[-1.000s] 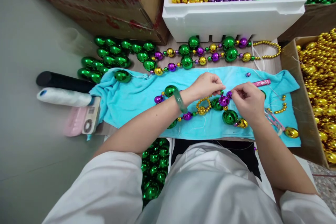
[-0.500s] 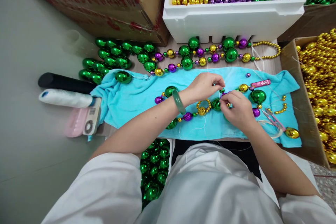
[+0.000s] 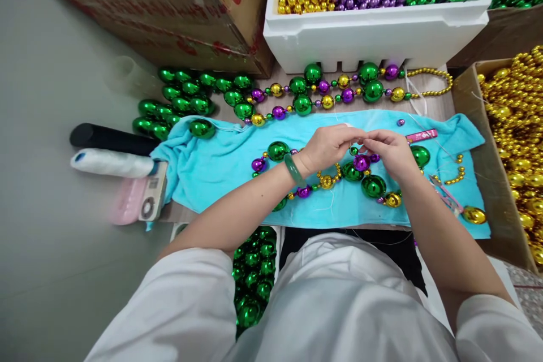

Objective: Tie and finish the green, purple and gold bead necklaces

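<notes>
**Fingertips Met Over a Bead Strand on the Turquoise Towel**

While glossy metallic beads lay all about, both hands worked at the middle of the frame. The left hand (image 3: 328, 145), a smooth jade-green bangle (image 3: 293, 169) on its wrist, had thumb and fingers pinched together. The right hand (image 3: 392, 153) faced it, its fingertips likewise closed; the two pinches touched just above a round purple bead (image 3: 362, 162). What lay between the fingertips was too small to tell, most likely thin thread. Beneath the hands a half-made bead strand (image 3: 326, 181) of round green, gold and purple balls curved over a soft, nappy turquoise towel (image 3: 212, 161) spread on the bench. A large shiny green ball (image 3: 374, 186) sat just below the right hand.

In the upper part of the frame a finished strand (image 3: 322, 93) ran along the foot of a white foam box (image 3: 373, 31) filled with small gold, purple and green beads. A cardboard box (image 3: 169, 17) of purple beads stood at upper left, a box of gold beads (image 3: 515, 141) at the right edge. White thread on a spool (image 3: 111, 162) lay at the left.

Half a second before, the right hand had been lower, covering that green ball; it had since risen to meet the left.
</notes>
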The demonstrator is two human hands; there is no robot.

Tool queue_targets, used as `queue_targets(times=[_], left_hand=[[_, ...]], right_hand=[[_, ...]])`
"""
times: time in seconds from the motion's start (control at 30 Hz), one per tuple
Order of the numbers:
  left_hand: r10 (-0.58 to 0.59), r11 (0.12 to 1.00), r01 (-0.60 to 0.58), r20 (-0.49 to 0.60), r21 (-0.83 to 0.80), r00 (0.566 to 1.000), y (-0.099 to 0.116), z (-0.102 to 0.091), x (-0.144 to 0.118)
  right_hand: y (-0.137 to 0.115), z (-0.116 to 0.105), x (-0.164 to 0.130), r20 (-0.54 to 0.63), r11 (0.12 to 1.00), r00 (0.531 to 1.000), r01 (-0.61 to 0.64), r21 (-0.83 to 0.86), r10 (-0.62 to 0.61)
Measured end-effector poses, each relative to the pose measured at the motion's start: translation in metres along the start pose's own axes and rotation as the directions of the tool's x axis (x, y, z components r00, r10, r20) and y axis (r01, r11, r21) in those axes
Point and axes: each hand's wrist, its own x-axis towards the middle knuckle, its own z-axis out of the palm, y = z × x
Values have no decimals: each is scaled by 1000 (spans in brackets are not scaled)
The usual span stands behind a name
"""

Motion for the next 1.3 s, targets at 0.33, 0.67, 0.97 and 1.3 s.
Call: queue_targets(times=[0.33,0.67,0.97,1.3], left_hand=[[-41,995,50,-105,86,994,-8,17,-11],[-179,966,114,-279,-232,944,4,29,-12],[-230,945,136,-309,-298,923,11,32,-17],[-239,970,208,-322,-128,916,1,31,-24]], right_hand=[[9,-1,13,240,935,958,-224,276,159],[22,-2,19,296,876,935,-301,376,194],[24,-1,14,295,889,936,-294,351,193],[3,-3,3,250,952,967,-120,281,48]])
